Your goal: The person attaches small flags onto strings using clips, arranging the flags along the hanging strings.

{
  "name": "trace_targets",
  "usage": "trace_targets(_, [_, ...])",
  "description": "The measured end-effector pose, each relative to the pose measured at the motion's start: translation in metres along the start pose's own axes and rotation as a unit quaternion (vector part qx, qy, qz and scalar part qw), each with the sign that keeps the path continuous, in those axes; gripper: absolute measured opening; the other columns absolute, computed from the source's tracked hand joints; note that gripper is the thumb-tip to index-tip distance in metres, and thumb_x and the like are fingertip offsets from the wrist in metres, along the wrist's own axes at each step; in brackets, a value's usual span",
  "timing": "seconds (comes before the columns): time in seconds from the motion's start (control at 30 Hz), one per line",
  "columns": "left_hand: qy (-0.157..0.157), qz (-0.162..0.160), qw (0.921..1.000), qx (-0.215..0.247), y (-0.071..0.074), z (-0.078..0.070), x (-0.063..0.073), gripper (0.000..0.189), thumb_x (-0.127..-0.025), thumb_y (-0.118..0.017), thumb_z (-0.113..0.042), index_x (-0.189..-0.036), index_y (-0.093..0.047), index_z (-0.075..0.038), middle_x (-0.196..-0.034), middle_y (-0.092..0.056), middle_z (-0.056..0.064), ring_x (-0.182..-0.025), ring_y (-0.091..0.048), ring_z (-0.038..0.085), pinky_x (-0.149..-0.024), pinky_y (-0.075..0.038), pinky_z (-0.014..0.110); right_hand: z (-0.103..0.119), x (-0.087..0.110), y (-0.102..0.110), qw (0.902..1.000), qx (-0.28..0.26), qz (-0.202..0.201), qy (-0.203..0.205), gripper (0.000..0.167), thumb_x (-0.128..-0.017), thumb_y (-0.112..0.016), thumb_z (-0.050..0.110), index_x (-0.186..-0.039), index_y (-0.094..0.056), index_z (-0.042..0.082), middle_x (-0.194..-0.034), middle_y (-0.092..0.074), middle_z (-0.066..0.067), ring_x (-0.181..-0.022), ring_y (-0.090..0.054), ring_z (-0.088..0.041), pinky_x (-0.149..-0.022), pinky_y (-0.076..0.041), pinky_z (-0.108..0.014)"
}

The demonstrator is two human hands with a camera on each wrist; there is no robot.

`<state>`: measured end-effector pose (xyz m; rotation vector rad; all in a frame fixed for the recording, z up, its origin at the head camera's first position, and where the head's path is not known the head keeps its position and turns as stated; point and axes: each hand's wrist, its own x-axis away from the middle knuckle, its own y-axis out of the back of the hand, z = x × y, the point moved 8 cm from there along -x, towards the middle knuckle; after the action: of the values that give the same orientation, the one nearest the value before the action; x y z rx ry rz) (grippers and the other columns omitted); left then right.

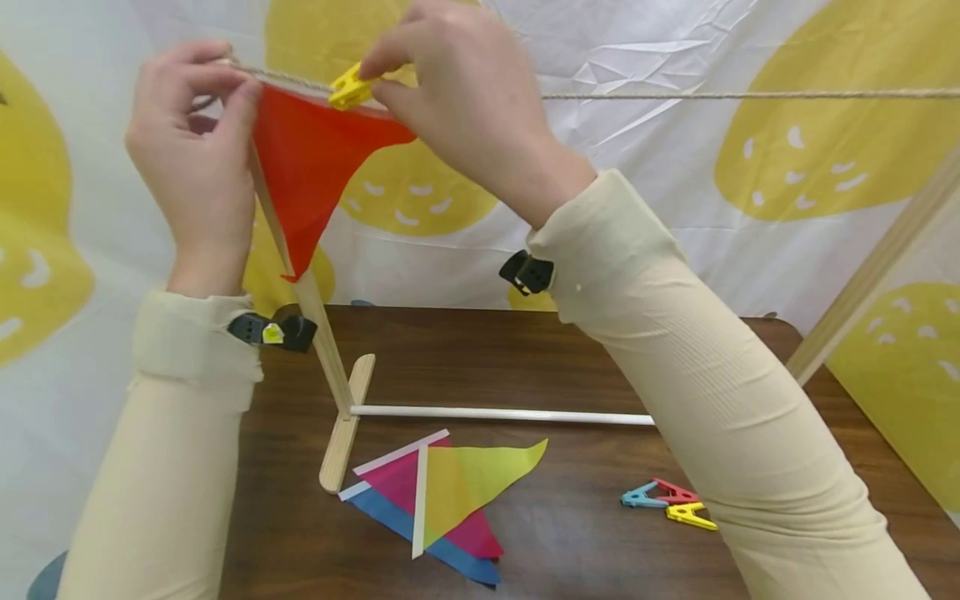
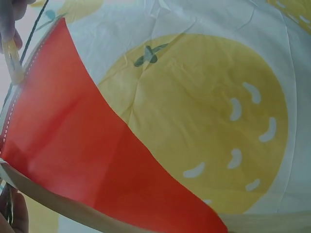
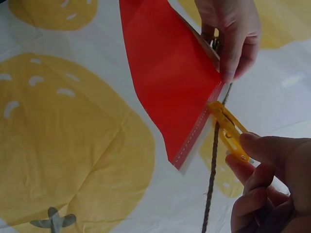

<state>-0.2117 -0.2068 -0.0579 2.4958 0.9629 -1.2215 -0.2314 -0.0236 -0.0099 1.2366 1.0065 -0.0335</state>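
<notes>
Above, left hand [image 1: 191,125] holding red pennant [image 1: 315,167], right hand [image 1: 472,83] pinching yellow clip [image 1: 348,87] at edge, bare rope [image 1: 750,96] rightward

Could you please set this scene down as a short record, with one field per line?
Left hand: pinches a corner of the red pennant beside the rope
Right hand: pinches a yellow clip, its tip at the pennant's white top edge
Clip fully closed on edge: cannot tell
Pennants on table: yellow pennant over magenta pennant, blue pennant lowest
Spare clips in view: blue clip, red clip, second yellow clip, near the right sleeve
</notes>
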Motion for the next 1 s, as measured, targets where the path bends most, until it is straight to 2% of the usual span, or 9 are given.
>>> trace_targets(0.23, [0.0,0.007,0.9999,-0.011,0.0,0.003,-0.002,0.007,-0.081,-0.065,-0.019,-0.081,-0.069,-0.013,-0.105,-0.058,-0.007,-0.098,-0.05,0.009,-0.071,-0.041,0.019,0.014,0.0,-0.001,0.9979,0.045,0.009,0.047,0.028,-0.092,-0.046,0.027,-0.111,-0.065,0.021,-0.102,-0.056,-0.002,-0.092,-0.05,-0.017,-0.076,-0.042,-0.025])
trace_targets(0.4, [-0.009,0.011,0.9998,-0.016,0.0,0.006,-0.003,0.014,-0.079,-0.066,-0.024,-0.083,-0.07,-0.011,-0.106,-0.057,-0.008,-0.098,-0.049,0.009,-0.072,-0.041,0.019,0.017,-0.001,-0.007,0.9963,0.061,0.022,0.057,0.028,-0.091,-0.047,0.03,-0.111,-0.065,0.021,-0.101,-0.054,-0.003,-0.087,-0.051,-0.017,-0.071,-0.043,-0.027])
trace_targets(0.63, [-0.006,0.023,0.9996,-0.015,-0.001,0.006,-0.003,0.012,-0.082,-0.063,-0.023,-0.084,-0.069,-0.012,-0.109,-0.056,-0.008,-0.099,-0.049,0.009,-0.074,-0.042,0.02,0.005,-0.005,-0.01,0.9989,0.037,0.028,0.009,0.031,-0.091,-0.044,0.034,-0.113,-0.063,0.023,-0.109,-0.054,0.004,-0.092,-0.05,-0.012,-0.075,-0.041,-0.021])
trace_targets(0.8, [-0.006,0.026,0.9996,-0.005,0.0,0.006,-0.003,0.005,-0.083,-0.062,-0.019,-0.081,-0.067,-0.019,-0.109,-0.056,-0.008,-0.1,-0.048,0.009,-0.074,-0.041,0.02,0.004,-0.006,-0.007,1.0,0.004,-0.001,0.008,0.031,-0.091,-0.042,0.035,-0.109,-0.064,0.021,-0.111,-0.056,0.007,-0.098,-0.049,-0.009,-0.079,-0.038,-0.016])
trace_targets(1.0, [-0.027,0.035,0.999,-0.008,-0.001,0.006,-0.001,0.016,-0.084,-0.06,-0.019,-0.089,-0.066,-0.005,-0.112,-0.054,-0.009,-0.1,-0.047,0.009,-0.073,-0.041,0.02,0.004,-0.004,-0.004,0.9988,-0.025,-0.038,0.017,0.03,-0.091,-0.045,0.035,-0.109,-0.062,0.019,-0.111,-0.055,0.006,-0.098,-0.048,-0.01,-0.079,-0.038,-0.014])
